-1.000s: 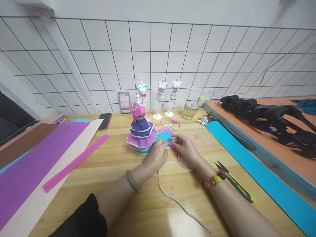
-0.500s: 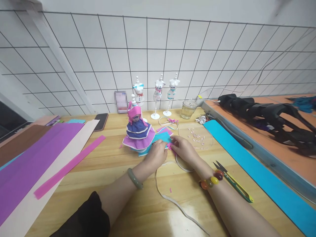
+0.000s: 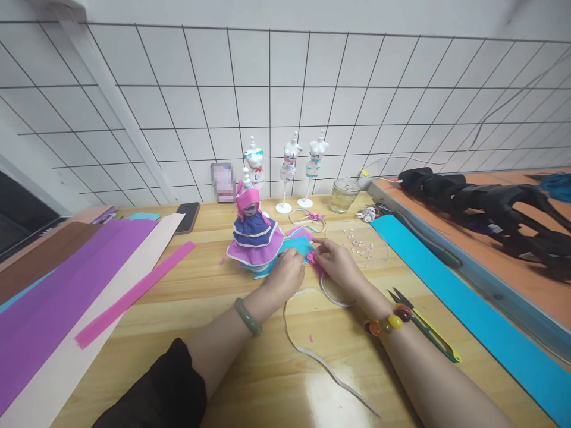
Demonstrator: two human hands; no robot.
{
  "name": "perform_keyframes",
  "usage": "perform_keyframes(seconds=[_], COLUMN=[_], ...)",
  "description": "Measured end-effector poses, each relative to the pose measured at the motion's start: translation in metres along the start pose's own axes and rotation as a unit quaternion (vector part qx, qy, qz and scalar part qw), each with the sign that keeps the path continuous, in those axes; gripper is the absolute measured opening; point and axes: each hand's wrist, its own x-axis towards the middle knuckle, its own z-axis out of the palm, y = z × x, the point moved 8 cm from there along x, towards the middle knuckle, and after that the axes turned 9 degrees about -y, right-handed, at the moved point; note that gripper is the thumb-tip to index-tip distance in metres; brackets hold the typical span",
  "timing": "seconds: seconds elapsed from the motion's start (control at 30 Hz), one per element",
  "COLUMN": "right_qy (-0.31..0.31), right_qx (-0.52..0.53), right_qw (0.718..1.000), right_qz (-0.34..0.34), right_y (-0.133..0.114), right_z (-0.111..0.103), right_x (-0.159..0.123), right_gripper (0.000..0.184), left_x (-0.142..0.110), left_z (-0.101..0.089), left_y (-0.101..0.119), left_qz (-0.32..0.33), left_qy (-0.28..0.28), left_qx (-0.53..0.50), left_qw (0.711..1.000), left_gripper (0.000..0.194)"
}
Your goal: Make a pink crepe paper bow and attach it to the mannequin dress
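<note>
My left hand and my right hand meet over the wooden table, fingers pinched together on a small pink piece. Just beyond them lies a blue felt scrap. A doll in a pink hood and a blue and purple skirt stands to the left of my hands. A white ribbon loops under my wrists and trails toward me. A green bangle sits on my left wrist, a beaded bracelet on my right.
Yellow-handled snips lie by my right forearm. A clear dish with small beads, a glass, three small mannequins and a phone stand farther back. Purple, pink and cream sheets cover the left; a blue strip runs right.
Both hands stay pinched on the small pink piece and have shifted only slightly. The view itself has swayed a little left and back.
</note>
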Motion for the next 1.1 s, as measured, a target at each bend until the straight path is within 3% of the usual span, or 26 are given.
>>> perform_keyframes(seconds=[0.17, 0.27, 0.5, 0.7, 0.83, 1.1], right_qy=[0.065, 0.07, 0.006, -0.028, -0.023, 0.016], right_qx=[0.042, 0.074, 0.142, 0.131, 0.067, -0.023], right_qw=[0.997, 0.995, 0.99, 0.991, 0.997, 1.0], right_qz=[0.016, 0.018, 0.017, 0.01, -0.001, -0.009], right_y=[0.008, 0.012, 0.011, -0.001, -0.011, -0.013], right_z=[-0.026, -0.03, -0.011, 0.006, 0.016, 0.012], right_x=[-0.001, -0.001, -0.003, -0.007, -0.008, -0.005], right_gripper=[0.039, 0.039, 0.038, 0.036, 0.036, 0.047], left_x=[0.0, 0.0, 0.003, 0.002, -0.002, -0.012], left_z=[0.0, -0.002, -0.006, -0.012, -0.014, -0.013], left_y=[0.01, 0.012, 0.002, -0.008, -0.009, -0.002], left_qz=[0.022, 0.023, -0.004, -0.019, -0.005, 0.035], left_qy=[-0.028, -0.033, -0.009, 0.028, 0.039, 0.04], left_qx=[0.057, 0.073, 0.053, 0.01, -0.013, -0.022], left_qw=[0.998, 0.997, 0.999, 0.999, 0.999, 0.998], left_gripper=[0.02, 0.023, 0.019, 0.022, 0.022, 0.023])
